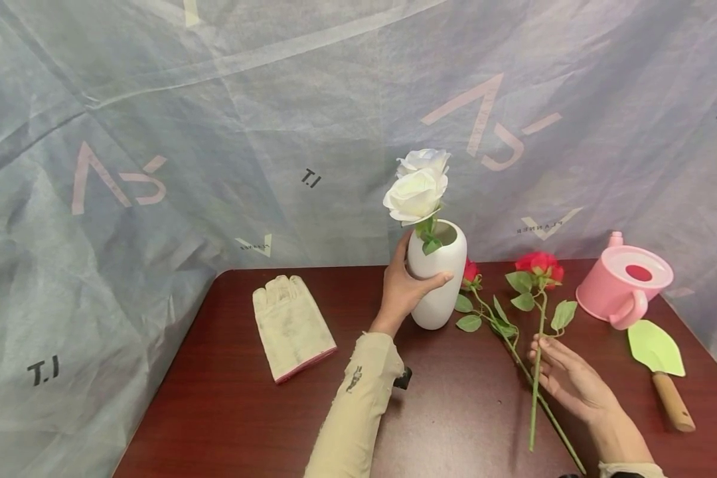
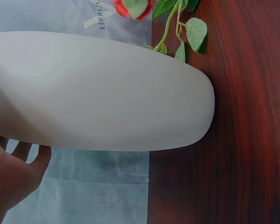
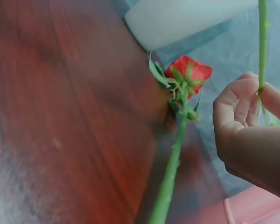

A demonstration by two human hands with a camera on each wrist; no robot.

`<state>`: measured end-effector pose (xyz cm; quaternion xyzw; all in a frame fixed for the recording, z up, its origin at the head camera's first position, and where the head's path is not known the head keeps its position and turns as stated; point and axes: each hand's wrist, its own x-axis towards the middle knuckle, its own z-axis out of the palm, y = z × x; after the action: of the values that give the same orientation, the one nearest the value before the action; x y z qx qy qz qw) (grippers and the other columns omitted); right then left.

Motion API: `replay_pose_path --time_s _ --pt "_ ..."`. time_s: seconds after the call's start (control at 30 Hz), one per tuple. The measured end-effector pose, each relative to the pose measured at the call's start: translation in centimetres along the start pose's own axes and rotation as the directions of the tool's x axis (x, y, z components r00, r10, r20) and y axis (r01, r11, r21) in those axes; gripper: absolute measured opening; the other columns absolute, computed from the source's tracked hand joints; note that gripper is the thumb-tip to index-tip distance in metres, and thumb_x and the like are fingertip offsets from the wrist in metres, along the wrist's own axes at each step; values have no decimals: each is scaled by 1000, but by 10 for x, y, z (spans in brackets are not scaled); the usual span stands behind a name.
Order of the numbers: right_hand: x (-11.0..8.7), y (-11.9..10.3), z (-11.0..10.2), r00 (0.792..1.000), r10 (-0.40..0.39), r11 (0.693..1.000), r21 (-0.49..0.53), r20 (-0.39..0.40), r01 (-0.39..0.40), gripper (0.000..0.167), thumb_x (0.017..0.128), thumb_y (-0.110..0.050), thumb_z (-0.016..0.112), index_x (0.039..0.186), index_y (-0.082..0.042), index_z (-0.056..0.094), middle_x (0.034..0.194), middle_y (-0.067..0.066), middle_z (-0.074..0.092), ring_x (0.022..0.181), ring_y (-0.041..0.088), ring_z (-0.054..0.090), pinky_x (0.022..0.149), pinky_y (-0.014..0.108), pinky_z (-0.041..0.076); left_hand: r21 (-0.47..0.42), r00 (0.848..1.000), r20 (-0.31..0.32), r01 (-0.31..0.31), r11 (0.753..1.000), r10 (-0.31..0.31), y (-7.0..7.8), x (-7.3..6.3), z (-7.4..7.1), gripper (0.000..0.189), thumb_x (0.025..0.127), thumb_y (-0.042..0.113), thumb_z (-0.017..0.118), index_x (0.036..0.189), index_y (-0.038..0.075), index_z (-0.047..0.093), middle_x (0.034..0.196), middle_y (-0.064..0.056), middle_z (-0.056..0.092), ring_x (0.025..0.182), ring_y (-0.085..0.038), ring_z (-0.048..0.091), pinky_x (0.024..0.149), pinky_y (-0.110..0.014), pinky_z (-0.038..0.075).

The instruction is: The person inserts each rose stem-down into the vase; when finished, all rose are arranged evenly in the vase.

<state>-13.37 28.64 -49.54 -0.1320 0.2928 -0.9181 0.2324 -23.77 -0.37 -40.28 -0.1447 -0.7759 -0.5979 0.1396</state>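
Note:
In the head view my left hand [image 1: 407, 289] grips the white vase [image 1: 436, 302] round its side, thumb across the front. The vase stands nearly upright at the back of the table, and two white roses [image 1: 417, 192] lean out of its mouth. My right hand [image 1: 579, 385] pinches the green stem of a red rose [image 1: 540, 267] between thumb and fingers, bloom upward. A second red rose [image 3: 189, 72] lies on the table, its stem running beneath the held one; the vase partly hides its bloom in the head view.
A pink watering can [image 1: 609, 285] stands at the back right. In front of it lies a green trowel [image 1: 657, 348] with a wooden handle. A cream work glove [image 1: 293, 328] lies on the left of the dark red table [image 1: 215, 411]. Behind hangs a grey printed sheet [image 1: 263, 133].

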Motion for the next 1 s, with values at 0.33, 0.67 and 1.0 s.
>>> replay_pose_path --time_s 0.33,0.67,1.0 --pt "12 -4 18 983 -178 963 214 54 163 48 103 -8 13 114 3 59 105 13 61 97 24 57 86 33 46 5 1000 9 9 1000 -9 0 0 -1 95 67 33 84 143 40 28 134 11 46 110 -9 51 84 -35 47" --pt "24 -9 36 947 -322 933 169 0 317 43 103 -6 18 113 3 59 101 14 61 92 25 58 78 33 49 13 1000 8 10 1000 -11 1 0 -1 95 66 34 84 143 40 28 133 11 47 110 -10 52 83 -36 47" --pt "42 -35 60 935 -352 904 240 -47 353 38 102 -3 24 103 7 61 97 18 63 91 30 60 80 38 48 27 1000 5 11 1000 -11 0 1 -1 95 66 36 84 143 39 28 133 10 47 110 -10 52 83 -36 47"
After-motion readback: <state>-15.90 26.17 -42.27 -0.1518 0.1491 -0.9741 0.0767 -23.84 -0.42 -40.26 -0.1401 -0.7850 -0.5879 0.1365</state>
